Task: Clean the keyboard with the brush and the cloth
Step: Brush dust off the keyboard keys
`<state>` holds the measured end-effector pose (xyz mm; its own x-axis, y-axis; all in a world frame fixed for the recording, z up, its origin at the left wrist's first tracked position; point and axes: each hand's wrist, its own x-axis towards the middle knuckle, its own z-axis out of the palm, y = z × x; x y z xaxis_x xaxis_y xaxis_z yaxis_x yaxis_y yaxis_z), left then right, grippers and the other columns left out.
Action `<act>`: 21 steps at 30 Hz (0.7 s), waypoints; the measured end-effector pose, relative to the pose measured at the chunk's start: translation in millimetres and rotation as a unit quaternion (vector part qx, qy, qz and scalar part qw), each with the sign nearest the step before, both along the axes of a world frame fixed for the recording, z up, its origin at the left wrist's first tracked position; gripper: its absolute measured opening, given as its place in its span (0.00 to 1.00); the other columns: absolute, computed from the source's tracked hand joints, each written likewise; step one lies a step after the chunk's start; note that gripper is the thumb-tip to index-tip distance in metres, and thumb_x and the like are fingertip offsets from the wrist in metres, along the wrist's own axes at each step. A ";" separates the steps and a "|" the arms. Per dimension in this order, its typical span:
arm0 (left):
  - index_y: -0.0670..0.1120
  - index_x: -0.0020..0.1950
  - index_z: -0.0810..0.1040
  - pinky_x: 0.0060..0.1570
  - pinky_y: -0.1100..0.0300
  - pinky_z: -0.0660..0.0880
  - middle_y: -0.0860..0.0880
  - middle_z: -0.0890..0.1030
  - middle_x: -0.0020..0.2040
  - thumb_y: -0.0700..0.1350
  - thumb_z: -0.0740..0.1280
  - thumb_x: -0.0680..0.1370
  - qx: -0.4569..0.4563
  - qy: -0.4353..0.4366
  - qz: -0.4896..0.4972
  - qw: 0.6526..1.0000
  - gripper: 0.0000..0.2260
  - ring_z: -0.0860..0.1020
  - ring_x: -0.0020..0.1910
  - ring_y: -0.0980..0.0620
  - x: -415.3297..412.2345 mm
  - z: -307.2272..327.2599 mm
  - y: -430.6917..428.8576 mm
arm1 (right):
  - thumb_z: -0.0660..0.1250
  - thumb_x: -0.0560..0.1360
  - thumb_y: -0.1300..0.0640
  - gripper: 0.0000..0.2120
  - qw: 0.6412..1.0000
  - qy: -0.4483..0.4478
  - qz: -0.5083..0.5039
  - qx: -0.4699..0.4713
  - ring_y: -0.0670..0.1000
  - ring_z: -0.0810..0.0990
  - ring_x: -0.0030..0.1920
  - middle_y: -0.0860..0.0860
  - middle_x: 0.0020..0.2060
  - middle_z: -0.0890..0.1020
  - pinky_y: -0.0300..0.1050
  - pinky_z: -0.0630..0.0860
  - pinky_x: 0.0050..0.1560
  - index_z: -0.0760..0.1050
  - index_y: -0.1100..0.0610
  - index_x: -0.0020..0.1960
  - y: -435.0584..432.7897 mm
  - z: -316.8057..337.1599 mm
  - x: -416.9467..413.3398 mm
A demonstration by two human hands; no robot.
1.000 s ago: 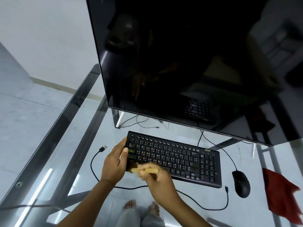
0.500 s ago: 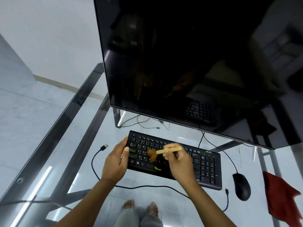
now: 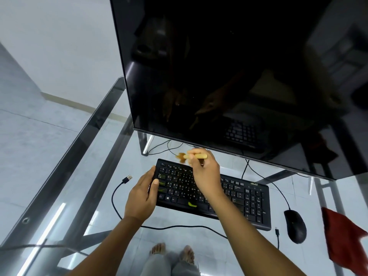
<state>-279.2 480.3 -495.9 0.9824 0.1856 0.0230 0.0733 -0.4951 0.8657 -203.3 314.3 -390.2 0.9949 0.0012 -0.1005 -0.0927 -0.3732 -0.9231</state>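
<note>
Glass table (image 3: 65,172): red cloth (image 3: 342,240) lies at near right, near the mouse (image 3: 295,226). Left grip (image 3: 141,196) clasps the black keyboard (image 3: 249,200) at its left end. Right grip (image 3: 207,172) pinches the wooden brush (image 3: 196,156), bristles at the keyboard's far edge.

One wide-angle camera, worn on the person's head, looks forward and steeply down onto the glass worktop (image 3: 103,206) from close above. The keyboard (image 3: 249,198) lies near, just below centre, while the dark monitor (image 3: 229,76) looms close across the upper right, its edges bowed by the lens.
</note>
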 end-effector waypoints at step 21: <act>0.55 0.74 0.65 0.62 0.64 0.68 0.62 0.70 0.65 0.57 0.53 0.80 0.020 -0.007 0.007 1.000 0.22 0.68 0.64 0.65 -1.5 1.1 -1.4 | 0.67 0.77 0.57 0.09 0.986 0.010 0.047 -0.159 0.40 0.79 0.37 0.42 0.41 0.83 0.31 0.73 0.36 0.80 0.43 0.46 -50.8 1.4 -31.7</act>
